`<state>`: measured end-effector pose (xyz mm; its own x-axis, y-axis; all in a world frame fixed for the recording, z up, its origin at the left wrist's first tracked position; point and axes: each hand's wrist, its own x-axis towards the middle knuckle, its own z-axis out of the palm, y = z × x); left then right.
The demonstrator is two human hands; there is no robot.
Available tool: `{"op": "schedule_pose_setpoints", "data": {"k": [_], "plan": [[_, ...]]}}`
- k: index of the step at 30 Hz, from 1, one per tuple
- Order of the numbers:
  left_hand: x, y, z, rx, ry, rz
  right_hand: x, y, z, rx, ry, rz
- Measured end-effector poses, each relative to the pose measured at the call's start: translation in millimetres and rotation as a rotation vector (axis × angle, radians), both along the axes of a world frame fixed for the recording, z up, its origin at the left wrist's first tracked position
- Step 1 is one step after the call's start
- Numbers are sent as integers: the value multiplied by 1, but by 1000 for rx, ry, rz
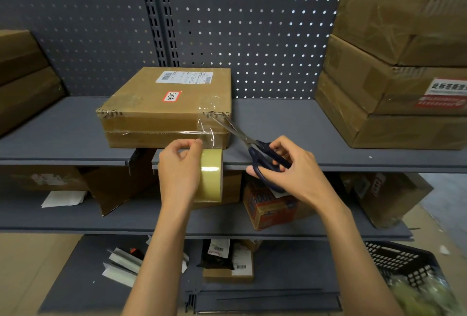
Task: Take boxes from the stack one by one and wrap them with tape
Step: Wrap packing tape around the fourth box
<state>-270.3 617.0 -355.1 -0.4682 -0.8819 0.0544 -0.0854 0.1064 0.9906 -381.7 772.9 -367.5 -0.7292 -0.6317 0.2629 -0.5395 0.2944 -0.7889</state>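
The box [166,106] lies flat on the grey shelf [290,123], near its front edge and about midway along it, with a white shipping label and a small red-bordered sticker on its top face. A strip of clear tape [206,128] runs from the box's front right corner down to the tape roll [211,175], which the left hand [180,169] grips just below the shelf's front edge, fingers curled round the roll. The right hand [290,169] holds the scissors [252,149] by their dark blue handles, fingers through the loops; the blades stand slightly apart, their tips at the box's front right corner beside the tape. At the shelf's right end stands a stack of boxes [394,70], three high, and more boxes [22,75] sit at its left end. At the lower right a dark plastic basket [394,260] holds something greenish, too blurred to identify.
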Motion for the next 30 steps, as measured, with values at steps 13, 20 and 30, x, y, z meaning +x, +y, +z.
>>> {"op": "schedule_pose_setpoints", "data": {"k": [13, 20, 30], "plan": [[0, -1, 1, -43, -30, 10, 3, 13, 7, 86, -117, 48], [0, -2, 2, -45, -28, -5, -5, -5, 14, 172, -113, 101], [1, -5, -1, -57, -14, -27, -16, -13, 15, 186, -109, 144]]}}
